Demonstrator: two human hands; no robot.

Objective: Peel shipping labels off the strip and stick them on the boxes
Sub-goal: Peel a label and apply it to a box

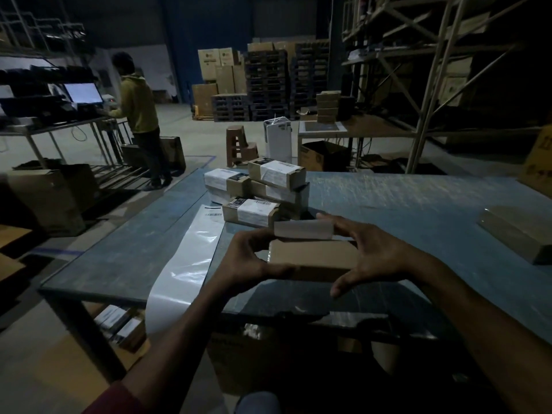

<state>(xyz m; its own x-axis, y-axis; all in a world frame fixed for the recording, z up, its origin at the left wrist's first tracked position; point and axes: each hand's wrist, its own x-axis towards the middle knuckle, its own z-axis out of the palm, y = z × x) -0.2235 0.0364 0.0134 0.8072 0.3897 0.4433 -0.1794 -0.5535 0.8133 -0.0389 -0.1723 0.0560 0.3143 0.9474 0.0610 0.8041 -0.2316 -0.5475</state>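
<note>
- Hands: left hand (254, 258) and right hand (370, 252) grip the plain brown cardboard box (310, 258), fingers pinching a white label (303, 229) at its far edge.
- Risk: uneven pressing probably leaves the label creased or skewed.

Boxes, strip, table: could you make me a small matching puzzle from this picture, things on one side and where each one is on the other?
Things:
1. plain box
2. label strip
3. labelled boxes
4. lone box

Places:
A. hanging over the table's near left edge
B. stacked on the table beyond the hands
C. held between the left hand and right hand
D. lying alone at the table's right side

Pairs: 1-C, 2-A, 3-B, 4-D
</note>
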